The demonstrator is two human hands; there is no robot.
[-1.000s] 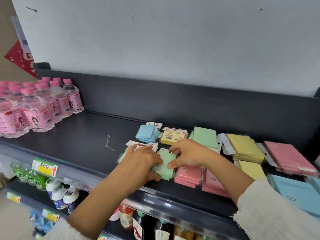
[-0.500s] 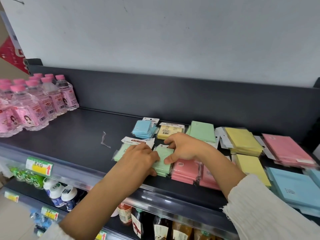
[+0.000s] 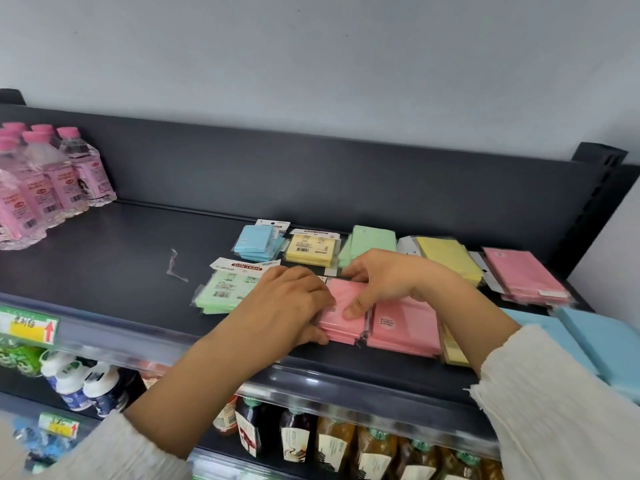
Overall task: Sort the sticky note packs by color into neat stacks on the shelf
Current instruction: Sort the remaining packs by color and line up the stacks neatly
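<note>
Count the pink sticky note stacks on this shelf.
3. A front pink stack gripped by the left hand and right hand; a second pink stack just right of it; a back pink stack at the far right. The arms may hide others.

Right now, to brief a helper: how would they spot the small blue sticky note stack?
On the dark shelf, look along the back row of packs. The small blue stack is leftmost there, beside a yellow barcode pack; the other blue packs are bigger and sit far right.
</note>
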